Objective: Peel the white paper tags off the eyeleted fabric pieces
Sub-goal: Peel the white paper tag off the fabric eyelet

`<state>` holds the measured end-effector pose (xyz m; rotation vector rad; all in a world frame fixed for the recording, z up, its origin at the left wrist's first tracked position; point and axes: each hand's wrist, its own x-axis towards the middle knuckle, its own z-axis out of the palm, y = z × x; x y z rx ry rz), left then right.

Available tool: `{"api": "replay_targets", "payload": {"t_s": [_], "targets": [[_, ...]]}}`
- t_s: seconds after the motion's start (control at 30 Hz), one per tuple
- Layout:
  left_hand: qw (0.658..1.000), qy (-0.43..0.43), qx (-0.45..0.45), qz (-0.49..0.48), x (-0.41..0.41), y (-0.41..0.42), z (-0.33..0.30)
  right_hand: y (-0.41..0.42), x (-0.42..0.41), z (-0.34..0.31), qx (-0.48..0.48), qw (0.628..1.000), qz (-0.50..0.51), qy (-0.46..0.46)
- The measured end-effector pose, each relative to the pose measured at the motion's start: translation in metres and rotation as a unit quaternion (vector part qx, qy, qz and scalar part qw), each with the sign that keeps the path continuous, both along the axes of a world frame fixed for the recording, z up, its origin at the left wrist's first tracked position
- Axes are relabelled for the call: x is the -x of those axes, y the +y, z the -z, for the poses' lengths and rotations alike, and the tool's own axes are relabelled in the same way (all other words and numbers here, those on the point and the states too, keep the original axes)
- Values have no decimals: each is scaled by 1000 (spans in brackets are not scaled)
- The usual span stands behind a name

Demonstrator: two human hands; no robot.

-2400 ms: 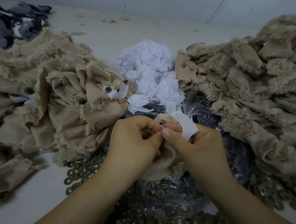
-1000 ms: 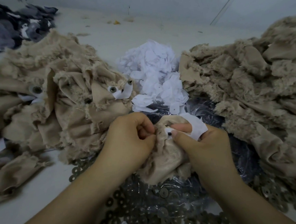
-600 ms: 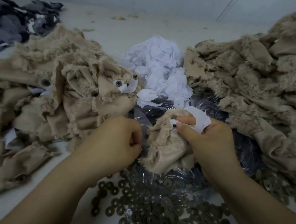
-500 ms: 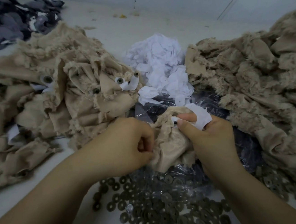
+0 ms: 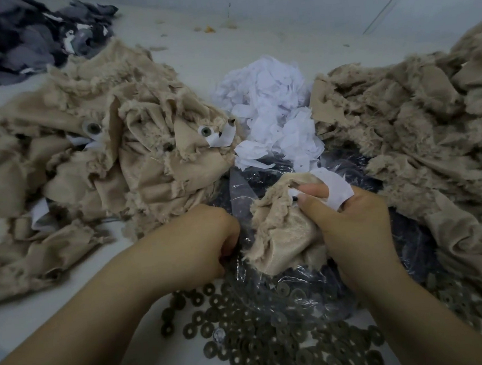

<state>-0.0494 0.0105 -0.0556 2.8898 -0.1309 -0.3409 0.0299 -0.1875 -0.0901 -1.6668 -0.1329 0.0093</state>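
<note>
My right hand (image 5: 352, 224) grips a frayed beige fabric piece (image 5: 283, 237) at its eyelet, thumb and forefinger pinched at the top. A white paper tag (image 5: 336, 188) loops over my right forefinger. My left hand (image 5: 201, 245) is curled in a fist just left of the fabric piece, at the edge of the plastic bag; its fingertips are hidden and I cannot tell whether they hold anything.
A beige fabric pile (image 5: 98, 154) with eyelets and white tags lies at left. Another beige pile (image 5: 422, 123) fills the right. Peeled white tags (image 5: 271, 111) are heaped at centre back. Dark washers (image 5: 278, 334) spill from a clear plastic bag (image 5: 243, 188). Grey fabric (image 5: 14, 39) sits far left.
My left hand has let go of the fabric piece and dropped down-left to the bag edge. My right hand keeps the fabric, with the tag over its forefinger.
</note>
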Motion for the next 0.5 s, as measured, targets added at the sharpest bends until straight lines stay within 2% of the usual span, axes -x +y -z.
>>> {"api": "replay_targets", "payload": {"t_s": [0.23,0.3,0.4,0.5], "targets": [[997,-39,61,-36,-1,9,-8,0,0,0,11,1000,-1,5],[988,-100,101,-63,-2,6,-14,0,2,-1,22,1000,-2,-6],[941,-235,218,-108,-10,-16,-17,0,3,-1,38,999,-9,-34],[910,-340,228,-59,-20,-43,-15,0,4,-3,36,998,-20,-53]]}}
